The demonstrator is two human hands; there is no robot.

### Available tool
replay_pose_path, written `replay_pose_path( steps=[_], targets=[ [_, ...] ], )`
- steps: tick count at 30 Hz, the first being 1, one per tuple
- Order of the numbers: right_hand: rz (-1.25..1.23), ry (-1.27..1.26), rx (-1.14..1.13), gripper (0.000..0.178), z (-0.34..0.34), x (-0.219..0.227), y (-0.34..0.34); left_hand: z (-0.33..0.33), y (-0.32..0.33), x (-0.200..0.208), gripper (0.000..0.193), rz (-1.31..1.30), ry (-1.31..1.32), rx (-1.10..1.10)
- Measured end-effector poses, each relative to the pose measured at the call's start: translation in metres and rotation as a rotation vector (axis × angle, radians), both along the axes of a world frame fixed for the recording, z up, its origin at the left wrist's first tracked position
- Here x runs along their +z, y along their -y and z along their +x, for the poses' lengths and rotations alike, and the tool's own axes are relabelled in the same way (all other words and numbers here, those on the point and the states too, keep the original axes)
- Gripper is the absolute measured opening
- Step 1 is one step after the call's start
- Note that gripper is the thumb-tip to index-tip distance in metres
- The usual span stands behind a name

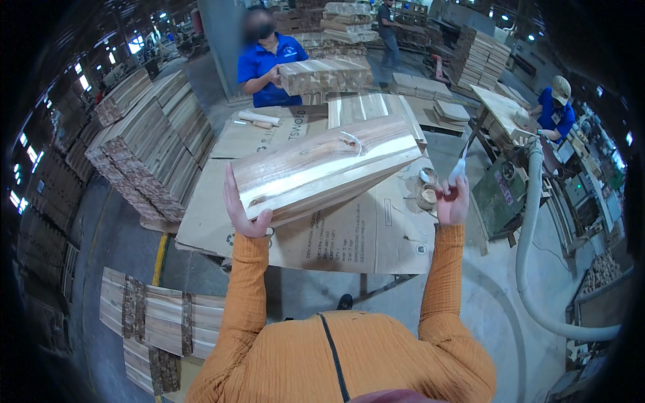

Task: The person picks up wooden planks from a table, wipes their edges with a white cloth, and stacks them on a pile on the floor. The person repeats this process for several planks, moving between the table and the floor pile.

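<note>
My left hand grips the left end of a thick stack of wooden boards, thumb on the near side and fingers along the end. The stack sits tilted over the cardboard-covered table, its top board pale with a dark knot. At the right table edge, my right hand is closed on a small white squeeze bottle with a thin nozzle pointing up. Beside that hand, on the table, stand small round containers with brownish contents, partly hidden by my fingers.
Across the table, a person in blue holds a block of boards. Tall board stacks stand at left, more bundles on the floor. A grey hose curves at right, near another worker. Pale rolls lie on the cardboard.
</note>
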State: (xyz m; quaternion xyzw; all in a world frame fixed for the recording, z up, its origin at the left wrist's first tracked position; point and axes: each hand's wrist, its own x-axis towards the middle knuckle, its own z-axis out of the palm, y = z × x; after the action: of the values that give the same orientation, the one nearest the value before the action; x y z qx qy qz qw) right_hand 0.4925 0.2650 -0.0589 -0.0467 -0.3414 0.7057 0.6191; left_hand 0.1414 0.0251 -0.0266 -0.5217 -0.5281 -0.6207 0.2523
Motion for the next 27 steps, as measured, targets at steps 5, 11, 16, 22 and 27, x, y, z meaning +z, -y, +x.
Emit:
replay_pose_path(
  steps=[5, 11, 16, 22, 27],
  targets=[
    [-0.188, 0.441, -0.357, 0.010, 0.041, -0.079, 0.006, 0.007, 0.004, -0.010, 0.101, 0.021, 0.033, -0.006],
    [-0.141, 0.882, -0.613, 0.014, 0.086, -0.165, 0.006, 0.011, 0.001, -0.014, 0.098, 0.063, 0.012, -0.021],
    [-0.164, 1.108, -0.608, 0.020, 0.083, -0.205, -0.004, 0.009, 0.004, -0.010, 0.098, 0.006, 0.032, -0.018],
    [-0.084, 1.608, -0.764, 0.031, 0.066, -0.204, -0.034, 0.005, -0.006, -0.012, 0.102, 0.018, 0.111, -0.092],
    [0.112, 1.553, -0.772, 0.046, 0.077, -0.190, -0.031, -0.001, 0.002, -0.021, 0.108, 0.064, 0.149, -0.156]
  ],
)
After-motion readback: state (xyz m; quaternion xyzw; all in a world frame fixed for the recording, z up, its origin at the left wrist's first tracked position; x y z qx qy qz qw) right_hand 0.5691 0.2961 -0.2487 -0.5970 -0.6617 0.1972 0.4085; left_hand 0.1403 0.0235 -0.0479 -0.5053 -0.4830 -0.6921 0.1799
